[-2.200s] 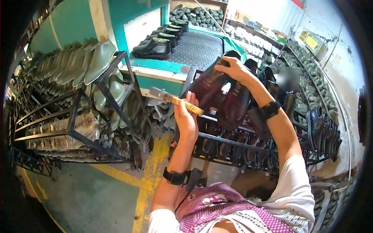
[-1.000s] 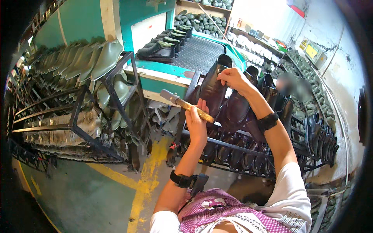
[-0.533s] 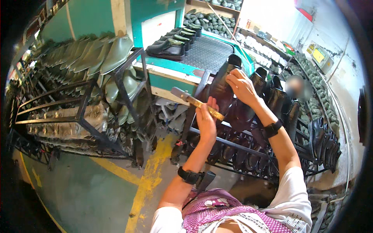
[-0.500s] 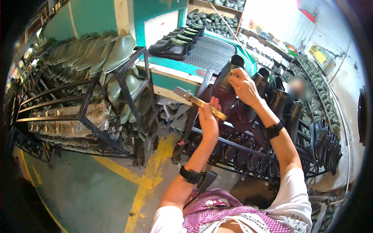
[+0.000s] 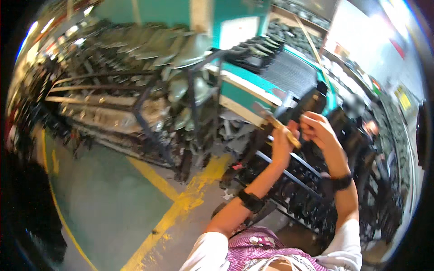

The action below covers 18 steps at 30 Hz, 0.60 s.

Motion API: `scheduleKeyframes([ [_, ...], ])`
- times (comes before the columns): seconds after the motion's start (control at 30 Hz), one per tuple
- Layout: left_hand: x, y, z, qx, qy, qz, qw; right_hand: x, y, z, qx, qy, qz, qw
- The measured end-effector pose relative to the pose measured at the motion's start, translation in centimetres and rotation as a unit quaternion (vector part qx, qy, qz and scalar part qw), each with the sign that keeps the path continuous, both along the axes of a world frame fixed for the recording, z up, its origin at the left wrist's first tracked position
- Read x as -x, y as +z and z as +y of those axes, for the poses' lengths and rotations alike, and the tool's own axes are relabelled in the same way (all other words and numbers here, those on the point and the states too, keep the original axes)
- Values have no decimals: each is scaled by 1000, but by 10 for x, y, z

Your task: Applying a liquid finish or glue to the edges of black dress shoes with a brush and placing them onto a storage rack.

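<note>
- Left hand [image 5: 283, 143]: partly closed, fingers and thumb about the handle of a hammer-like tool [image 5: 275, 123]; tool slanting, grey head to the upper left, yellowish handle running down to the right across the hand.
- Right hand [image 5: 320, 129]: half closed, fingers bent in toward the thumb; raised just beside the left hand; whether it grips or touches anything, cannot be told for blur.
- Dark shoe [image 5: 310, 102]: one, glossy; directly beyond the two hands, at the top of a black metal rack [image 5: 289, 175]; tilted, its narrow upper end toward the machine.
- Lower shoes [image 5: 312, 208]: many, dark, massed in the rack beneath the hands; outlines smeared.
- Green machine [image 5: 246, 79]: beyond the rack; bears a grey textured belt [image 5: 294, 72] and a row of black shoes [image 5: 254, 53] along the belt's left side.
- Left rack [image 5: 141, 106]: black-framed, well apart from the hands; stacked above with grey-green shoe-shaped pieces [image 5: 192, 50].
- Floor line [image 5: 199, 186]: yellow, worn, branching.
- Wrist straps: black, one per wrist; checked apron [image 5: 254, 247]: pink and white.
</note>
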<state>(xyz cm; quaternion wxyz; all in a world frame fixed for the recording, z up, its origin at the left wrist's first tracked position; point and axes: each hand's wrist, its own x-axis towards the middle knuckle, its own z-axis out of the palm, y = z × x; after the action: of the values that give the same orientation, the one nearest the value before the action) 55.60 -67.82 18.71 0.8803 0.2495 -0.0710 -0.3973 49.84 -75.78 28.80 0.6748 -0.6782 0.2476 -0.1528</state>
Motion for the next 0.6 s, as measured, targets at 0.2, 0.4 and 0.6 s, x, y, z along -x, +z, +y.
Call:
scheduleKeyframes([
  [0.2, -51, -17, 73, 38, 107, -51, 992, 46, 19, 69, 126, -48, -98, 986],
  [0.4, -178, -15, 211, -167, 291, -198, 921, 62, -31, 104, 109, 5, -47, 993],
  [0.6, -283, 11, 298, -373, 413, -280, 782, 48, -71, 119, 14, 36, 7, 999],
])
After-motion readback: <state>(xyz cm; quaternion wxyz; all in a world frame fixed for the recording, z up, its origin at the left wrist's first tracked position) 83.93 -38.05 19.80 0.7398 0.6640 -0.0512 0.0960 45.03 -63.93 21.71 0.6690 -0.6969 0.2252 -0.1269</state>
